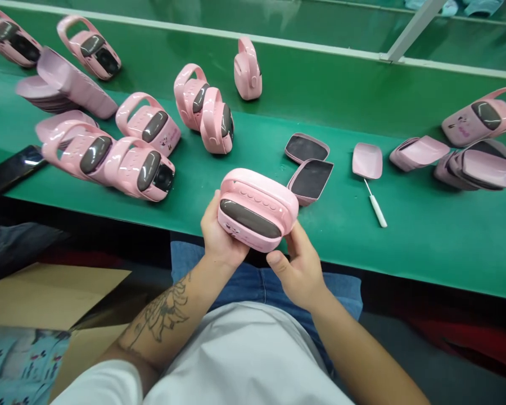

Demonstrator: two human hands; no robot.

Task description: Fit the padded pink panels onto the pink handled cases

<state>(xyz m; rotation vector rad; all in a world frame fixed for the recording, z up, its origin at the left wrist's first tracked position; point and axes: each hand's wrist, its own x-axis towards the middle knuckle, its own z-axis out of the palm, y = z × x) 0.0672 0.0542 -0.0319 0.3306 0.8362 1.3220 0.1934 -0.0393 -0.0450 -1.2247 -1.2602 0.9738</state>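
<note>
Between my hands is a pink portable speaker [253, 225] with a carry handle, a row of small buttons on top and a dark glossy front panel. My left hand [222, 239] is wrapped around its left end and underside. Around the right end curl the fingers of my right hand [298, 267], partly hidden behind the speaker, with the thumb below its lower edge. Just beyond it on the bench lie two pink-rimmed covers with dark inner faces, a farther cover [307, 148] and a nearer cover [311, 181].
Several similar speakers [141, 169] stand left on the green bench [244, 197], near stacked pink shells [76, 84] and a black phone-like object [10, 171]. Rightward lie a white-handled tool [377, 211], a pink cover [367, 160], stacked covers [480, 166] and another speaker [474, 121]. An open carton [46, 295] sits lower left.
</note>
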